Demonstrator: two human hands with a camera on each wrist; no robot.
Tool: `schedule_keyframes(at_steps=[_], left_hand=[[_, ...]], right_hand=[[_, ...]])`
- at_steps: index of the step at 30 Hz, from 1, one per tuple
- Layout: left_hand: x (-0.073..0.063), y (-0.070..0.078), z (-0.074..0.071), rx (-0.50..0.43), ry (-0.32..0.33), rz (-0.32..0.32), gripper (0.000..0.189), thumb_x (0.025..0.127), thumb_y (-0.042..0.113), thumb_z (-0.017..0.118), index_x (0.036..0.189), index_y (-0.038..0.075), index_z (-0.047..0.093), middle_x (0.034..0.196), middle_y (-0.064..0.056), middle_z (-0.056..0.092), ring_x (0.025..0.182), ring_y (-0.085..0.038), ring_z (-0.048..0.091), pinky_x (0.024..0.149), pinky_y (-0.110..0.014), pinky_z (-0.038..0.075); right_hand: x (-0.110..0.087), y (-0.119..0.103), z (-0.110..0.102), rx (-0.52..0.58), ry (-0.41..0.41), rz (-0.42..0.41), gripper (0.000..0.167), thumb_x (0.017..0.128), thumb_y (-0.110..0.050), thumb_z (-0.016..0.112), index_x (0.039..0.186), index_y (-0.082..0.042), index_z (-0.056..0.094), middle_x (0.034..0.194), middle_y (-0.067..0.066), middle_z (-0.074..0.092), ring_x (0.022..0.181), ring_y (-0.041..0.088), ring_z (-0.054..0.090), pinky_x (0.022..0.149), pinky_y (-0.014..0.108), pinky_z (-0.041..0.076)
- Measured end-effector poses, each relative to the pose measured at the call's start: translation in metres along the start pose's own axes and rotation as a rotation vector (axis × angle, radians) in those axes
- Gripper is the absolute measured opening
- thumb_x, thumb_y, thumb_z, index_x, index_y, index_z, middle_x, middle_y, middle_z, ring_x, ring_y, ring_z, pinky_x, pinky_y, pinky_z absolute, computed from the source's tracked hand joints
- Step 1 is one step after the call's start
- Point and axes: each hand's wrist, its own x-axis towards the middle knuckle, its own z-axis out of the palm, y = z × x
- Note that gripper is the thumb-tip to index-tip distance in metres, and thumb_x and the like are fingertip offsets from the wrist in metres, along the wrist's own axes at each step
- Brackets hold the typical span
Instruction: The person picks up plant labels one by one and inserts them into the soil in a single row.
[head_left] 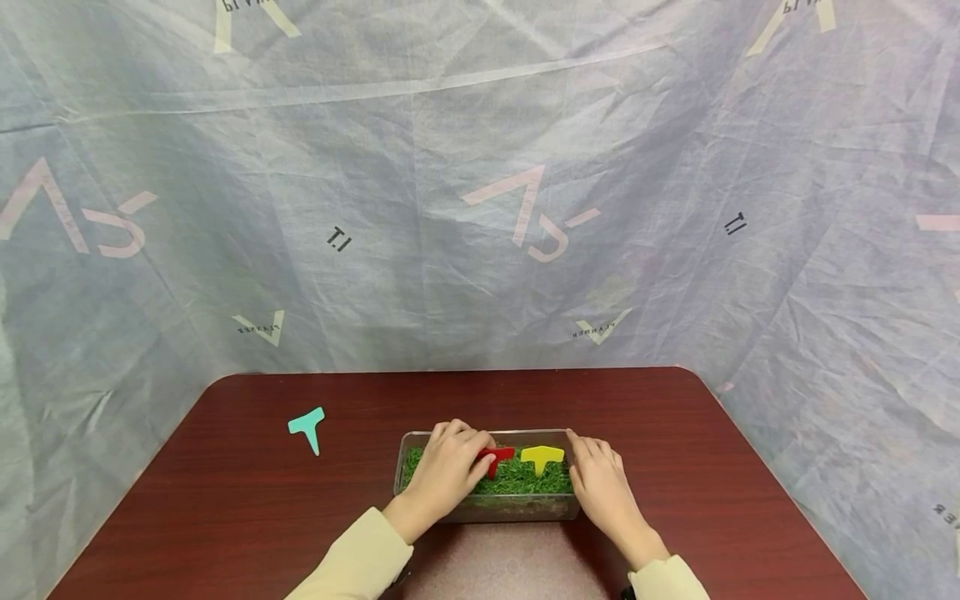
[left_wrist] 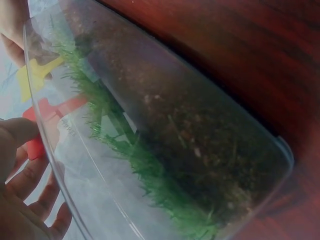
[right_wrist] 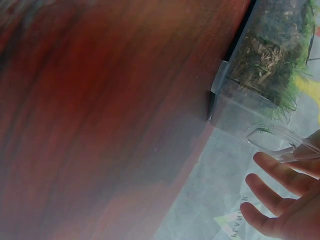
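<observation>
A clear plastic box (head_left: 517,507) with green artificial grass (head_left: 513,485) over brown soil stands near the table's front edge. My left hand (head_left: 447,467) reaches over its left part and pinches the head of a red T-shaped plant label (head_left: 501,455), whose stem stands in the grass. Beside it a yellow T-shaped plant label (head_left: 542,456) sits upright in the grass. At the box's right end, my right hand (head_left: 606,490) holds the rim; in the right wrist view its fingers (right_wrist: 275,172) are by the clear handle (right_wrist: 267,140). Its thumb is hidden there.
A turquoise T-shaped plant label (head_left: 308,427) lies flat on the dark red wooden table (head_left: 225,483), left of the box. Grey printed cloth (head_left: 420,167) hangs behind the table and along both sides.
</observation>
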Motion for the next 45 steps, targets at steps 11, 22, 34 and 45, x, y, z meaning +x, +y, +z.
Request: schedule_keyframes(at_steps=[11,22,34,45], left_hand=[[-0.0017,-0.0021,0.0013,-0.020,0.010,-0.009,0.007,0.085,0.024,0.065,0.092,0.023,0.064,0.085,0.012,0.068,0.083,-0.011,0.052,0.080,-0.033,0.039],[-0.0022,-0.0030,-0.0010,-0.017,-0.033,-0.008,0.008,0.087,0.026,0.062,0.095,0.025,0.063,0.088,0.013,0.067,0.086,-0.010,0.052,0.084,-0.034,0.039],[-0.0022,-0.0034,-0.0020,-0.007,-0.029,0.000,0.008,0.086,0.027,0.063,0.094,0.025,0.062,0.088,0.013,0.066,0.085,-0.010,0.051,0.083,-0.034,0.039],[-0.0032,-0.0073,-0.0050,-0.019,-0.011,-0.003,0.007,0.083,0.023,0.067,0.090,0.022,0.064,0.082,0.012,0.067,0.084,-0.011,0.052,0.083,-0.036,0.040]], right_hand=[[0.0001,-0.0005,-0.0002,0.000,-0.003,0.000,0.045,0.086,-0.006,0.056,0.130,-0.001,0.048,0.115,0.015,0.059,0.109,0.033,0.049,0.091,0.053,0.037],[0.0006,0.0001,0.0009,-0.004,0.009,-0.004,0.045,0.085,-0.006,0.058,0.129,-0.001,0.049,0.114,0.014,0.059,0.108,0.033,0.050,0.089,0.052,0.037],[0.0002,-0.0002,0.0003,0.001,0.000,0.005,0.046,0.085,-0.006,0.058,0.129,-0.001,0.048,0.114,0.015,0.059,0.108,0.033,0.050,0.090,0.052,0.037],[0.0000,0.0000,0.0001,0.006,-0.005,0.006,0.046,0.086,-0.006,0.057,0.130,-0.002,0.048,0.115,0.015,0.059,0.109,0.034,0.049,0.090,0.053,0.037]])
